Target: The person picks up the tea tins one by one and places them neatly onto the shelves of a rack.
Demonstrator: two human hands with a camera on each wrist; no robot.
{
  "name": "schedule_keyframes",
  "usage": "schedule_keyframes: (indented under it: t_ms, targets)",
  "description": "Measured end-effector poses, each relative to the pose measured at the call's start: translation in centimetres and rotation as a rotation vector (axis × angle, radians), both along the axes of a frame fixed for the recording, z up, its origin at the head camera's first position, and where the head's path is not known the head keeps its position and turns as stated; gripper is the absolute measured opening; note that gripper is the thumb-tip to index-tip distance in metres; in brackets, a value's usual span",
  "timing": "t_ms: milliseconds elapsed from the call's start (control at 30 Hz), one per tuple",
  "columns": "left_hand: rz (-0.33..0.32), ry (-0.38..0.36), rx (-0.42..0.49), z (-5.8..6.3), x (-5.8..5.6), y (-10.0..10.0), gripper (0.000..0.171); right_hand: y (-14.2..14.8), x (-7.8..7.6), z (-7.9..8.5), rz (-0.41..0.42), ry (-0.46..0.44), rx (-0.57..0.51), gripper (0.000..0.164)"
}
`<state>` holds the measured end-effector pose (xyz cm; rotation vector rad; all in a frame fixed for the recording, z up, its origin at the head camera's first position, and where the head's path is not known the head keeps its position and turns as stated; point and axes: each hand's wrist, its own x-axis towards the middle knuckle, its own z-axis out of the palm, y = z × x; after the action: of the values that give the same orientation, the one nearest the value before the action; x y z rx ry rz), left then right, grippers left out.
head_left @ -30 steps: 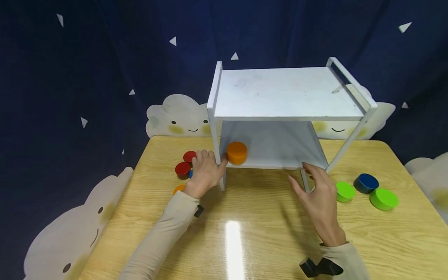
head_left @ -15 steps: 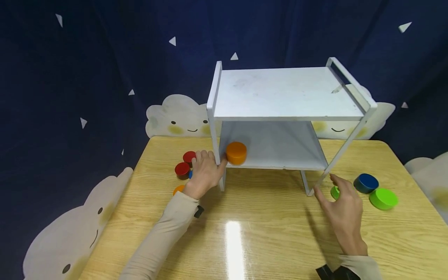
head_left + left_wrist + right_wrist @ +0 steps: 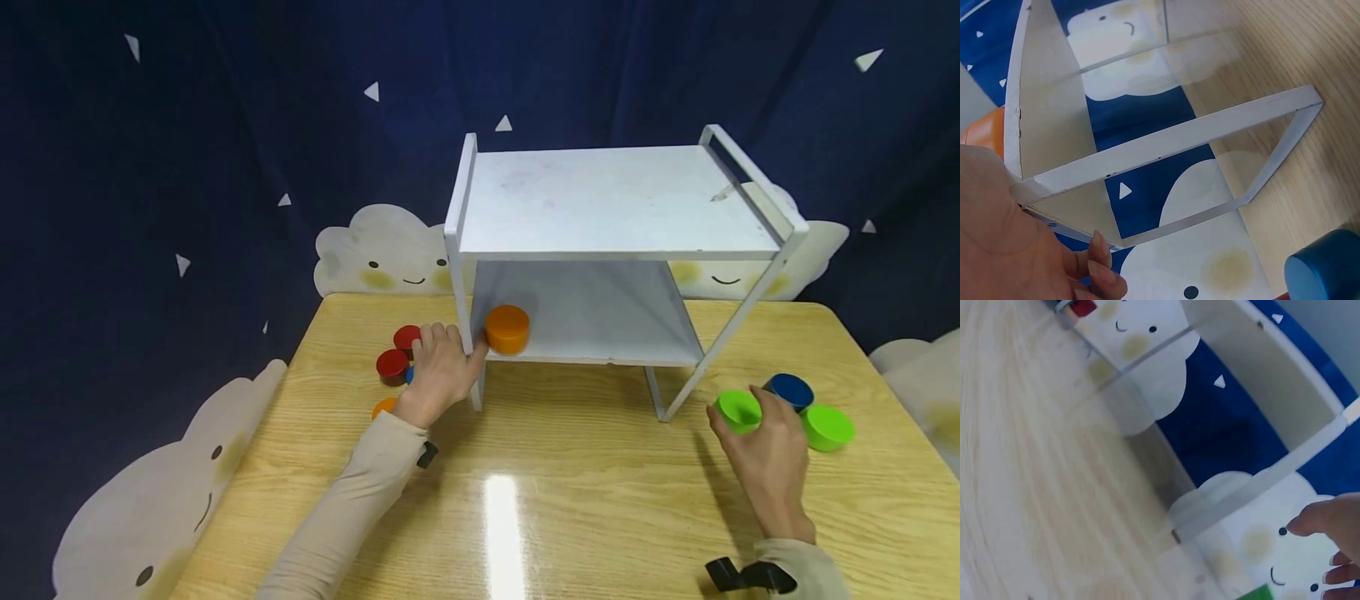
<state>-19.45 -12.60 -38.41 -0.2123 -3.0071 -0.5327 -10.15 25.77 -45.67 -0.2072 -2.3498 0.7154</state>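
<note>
A white two-tier shelf stands on the table, and an orange round block sits at the left end of its lower board. My left hand grips the shelf's left front post, thumb on the inner side beside that block. In the left wrist view the palm lies against the frame with fingers curling past it. My right hand hovers at the right with thumb and fingers spread around a green round block. From the right wrist that green block shows only at the bottom edge, below the fingers.
Right of the shelf are a dark blue round block and another green one. Left of it lie two red blocks, an orange one and a blue one, partly hidden by my left arm. A dark curtain hangs behind.
My right hand has moved from the shelf's lower right front edge, rightward and toward me, to the nearer green block. My left hand stays on the post.
</note>
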Motion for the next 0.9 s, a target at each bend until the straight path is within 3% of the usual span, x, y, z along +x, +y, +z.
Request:
schedule_keyframes:
  t_ms: [467,900]
  targets:
    - [0.003,0.006,-0.015,-0.1,0.0,0.1,0.052,1.6,-0.9,-2.0,-0.02,-0.217,-0.04,0.065]
    - [0.009,0.014,-0.023,-0.1,-0.1,0.1,0.052,2.3,-1.2,-3.3,-0.054,-0.343,-0.061,0.059]
